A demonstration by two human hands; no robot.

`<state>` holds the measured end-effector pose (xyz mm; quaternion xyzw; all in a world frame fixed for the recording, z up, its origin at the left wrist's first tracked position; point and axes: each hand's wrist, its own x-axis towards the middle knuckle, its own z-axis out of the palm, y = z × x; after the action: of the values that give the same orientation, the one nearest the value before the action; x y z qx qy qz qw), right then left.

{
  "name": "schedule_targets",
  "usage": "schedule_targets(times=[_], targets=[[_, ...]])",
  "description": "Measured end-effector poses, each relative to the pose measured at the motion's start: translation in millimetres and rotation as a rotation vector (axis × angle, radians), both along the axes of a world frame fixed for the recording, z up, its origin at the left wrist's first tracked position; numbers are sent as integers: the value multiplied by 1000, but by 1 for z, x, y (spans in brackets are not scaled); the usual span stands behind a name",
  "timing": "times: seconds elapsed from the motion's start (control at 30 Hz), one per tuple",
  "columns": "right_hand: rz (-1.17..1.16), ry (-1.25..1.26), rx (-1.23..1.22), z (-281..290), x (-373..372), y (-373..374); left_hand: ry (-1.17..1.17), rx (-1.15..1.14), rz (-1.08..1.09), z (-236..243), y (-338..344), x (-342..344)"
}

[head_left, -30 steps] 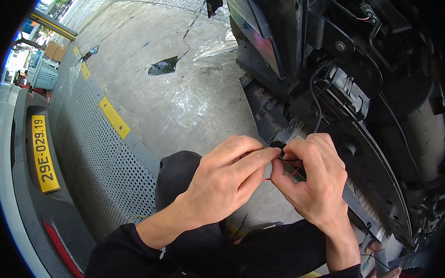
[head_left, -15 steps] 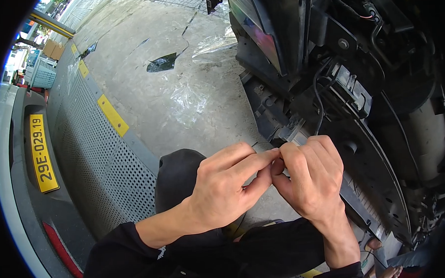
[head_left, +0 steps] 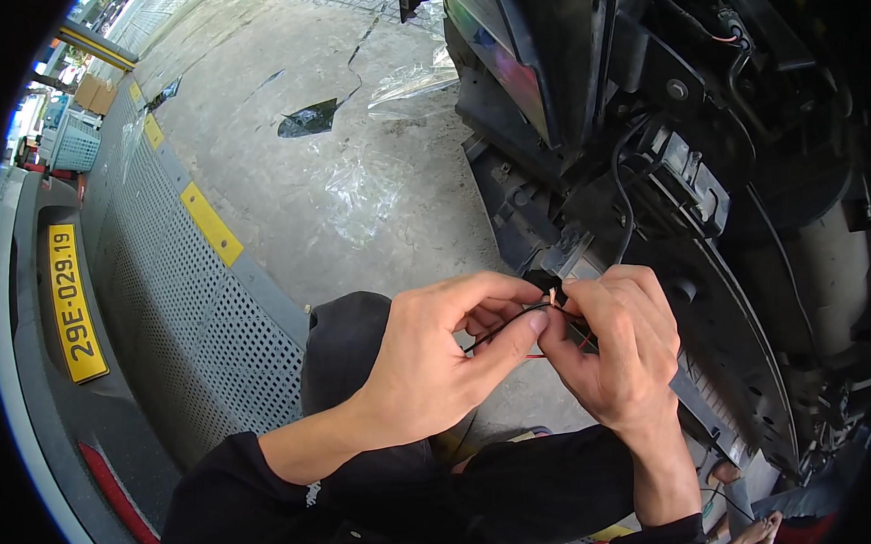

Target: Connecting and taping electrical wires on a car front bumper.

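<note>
Where a concrete floor (head_left: 266, 172) stretches ahead, crumpled clear film (head_left: 359, 193) and a dark scrap (head_left: 307, 119) lie on it. On the left, a perforated grey panel (head_left: 215, 330) with yellow strips runs beside a vehicle's dark bumper (head_left: 131, 431); a light-blue basket (head_left: 77, 144) stands beyond. A black-clad knee (head_left: 347, 349) covers part of the panel. On the right, a vehicle's exposed dark bodywork (head_left: 739, 317) crowds close to the hands. The bumper's yellow number plate (head_left: 77, 302) carries large dark characters. A thin black wire (head_left: 496, 329), its copper strands (head_left: 553, 296) bared, spans the fingertips; a red wire (head_left: 535, 356) shows below. The left hand (head_left: 439, 350) pinches the black wire; the right hand (head_left: 618, 342) grips its bared end, the exact contact partly hidden.
</note>
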<state>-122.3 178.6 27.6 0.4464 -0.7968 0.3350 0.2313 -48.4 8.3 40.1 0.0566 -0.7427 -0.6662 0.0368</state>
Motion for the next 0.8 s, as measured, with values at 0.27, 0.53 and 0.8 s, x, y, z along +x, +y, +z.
schedule_targets(times=[0.27, 0.53, 0.8], targets=[[105, -228, -95, 11, 2, 5, -252, 219, 0, 8, 1, -2], [29, -677, -235, 24, 6, 10, 136, -264, 53, 7, -1, 2], [124, -792, -289, 20, -1, 13, 39, -23, -18, 3, -7, 3]])
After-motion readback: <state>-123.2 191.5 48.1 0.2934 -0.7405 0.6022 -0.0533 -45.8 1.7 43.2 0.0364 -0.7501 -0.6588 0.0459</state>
